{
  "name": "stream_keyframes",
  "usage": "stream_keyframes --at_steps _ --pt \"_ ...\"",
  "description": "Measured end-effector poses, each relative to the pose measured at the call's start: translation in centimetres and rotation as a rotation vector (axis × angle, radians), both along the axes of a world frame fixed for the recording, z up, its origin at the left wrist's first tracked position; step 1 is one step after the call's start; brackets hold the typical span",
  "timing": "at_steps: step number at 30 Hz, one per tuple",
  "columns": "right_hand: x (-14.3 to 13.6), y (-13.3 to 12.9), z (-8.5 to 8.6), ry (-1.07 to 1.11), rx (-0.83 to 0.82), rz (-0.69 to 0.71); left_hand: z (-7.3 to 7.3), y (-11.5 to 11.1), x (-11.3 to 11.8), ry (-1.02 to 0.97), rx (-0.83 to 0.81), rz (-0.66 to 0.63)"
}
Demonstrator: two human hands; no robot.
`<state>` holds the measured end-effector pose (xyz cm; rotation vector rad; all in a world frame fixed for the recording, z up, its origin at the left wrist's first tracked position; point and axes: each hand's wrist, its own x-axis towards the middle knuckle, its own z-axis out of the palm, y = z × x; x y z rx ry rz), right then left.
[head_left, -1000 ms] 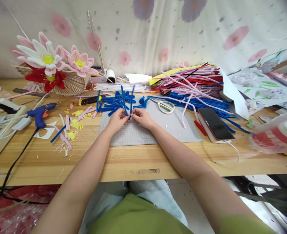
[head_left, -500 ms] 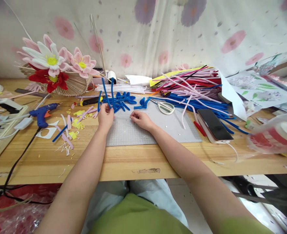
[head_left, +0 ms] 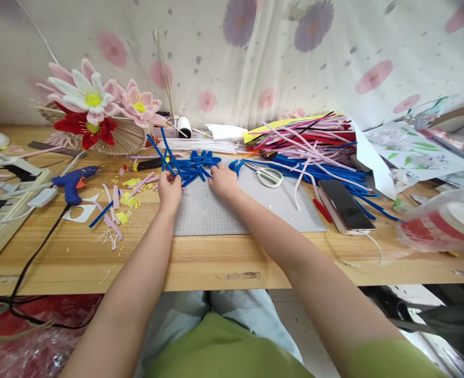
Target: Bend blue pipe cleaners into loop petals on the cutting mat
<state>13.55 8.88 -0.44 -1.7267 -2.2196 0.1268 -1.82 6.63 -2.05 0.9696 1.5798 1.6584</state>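
My left hand (head_left: pixel 169 190) is closed in a pinch on several short blue pipe cleaners (head_left: pixel 165 149), which stick up above the fingers. My right hand (head_left: pixel 223 181) has its fingers drawn together at the right side of a pile of blue pipe cleaner pieces (head_left: pixel 196 167). The fingertips meet the end of one cut strip there, partly hidden by the hand. Some bent blue pieces (head_left: pixel 237 167) lie just past the right hand. Under both hands is a grey gridded cutting mat (head_left: pixel 200 215).
White-handled scissors (head_left: pixel 269 177) lie on the mat. To the right are a bundle of coloured pipe cleaners (head_left: pixel 306 136), a phone (head_left: pixel 346 202) and a bagged cup (head_left: pixel 444 218). A blue glue gun (head_left: pixel 74 184), scraps (head_left: pixel 127 199) and fuzzy flowers (head_left: pixel 93 100) are at left.
My right hand has moved forward from the mat to the blue pile. The pipe cleaners in my left hand now lean to the left and cross each other.
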Motion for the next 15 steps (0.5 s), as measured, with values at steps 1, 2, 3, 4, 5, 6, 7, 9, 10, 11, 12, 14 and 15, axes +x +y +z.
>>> stream_keyframes --at_steps 1,2,3,4,5,6,7,9,10,11,12,14,15 --pt "-0.3 0.3 -0.3 -0.003 0.008 -0.006 -0.1 0.0 0.0 0.001 -0.002 -0.011" --pt "-0.4 0.6 -0.5 0.007 0.021 -0.015 -0.2 0.0 0.1 0.001 -0.007 -0.021" --pt "-0.4 0.7 -0.7 0.029 0.037 -0.025 -0.3 0.0 0.1 -0.001 -0.014 -0.029" --pt "-0.3 0.7 -0.8 0.064 0.054 -0.037 -0.4 0.0 0.1 0.0 -0.021 -0.036" --pt "0.0 0.5 -0.8 0.107 0.065 -0.047 -0.5 0.1 0.1 0.002 -0.026 -0.041" --pt "0.4 0.2 -0.8 0.155 0.066 -0.05 -0.6 0.2 0.1 0.009 -0.027 -0.046" --pt "0.9 -0.1 -0.8 0.207 0.061 -0.044 -0.7 0.2 0.1 0.016 -0.024 -0.051" --pt "2.0 -1.1 -0.8 0.302 0.037 0.009 -0.9 0.3 0.3 0.02 -0.011 -0.068" --pt "2.6 -1.5 -0.9 0.35 0.035 0.035 -1.0 0.3 0.4 0.014 -0.001 -0.083" --pt "3.1 -1.9 -1.1 0.403 0.031 0.057 -1.0 0.3 0.5 0.002 0.01 -0.107" --pt "3.5 -2.1 -1.3 0.471 0.021 0.069 -1.1 0.3 0.7 -0.016 0.02 -0.136" --pt "4.0 -2.3 -1.7 0.635 -0.007 0.075 -1.0 0.1 1.2 -0.06 0.03 -0.206" --pt "4.2 -2.2 -2.0 0.713 -0.009 0.079 -0.9 0.0 1.4 -0.078 0.03 -0.241"
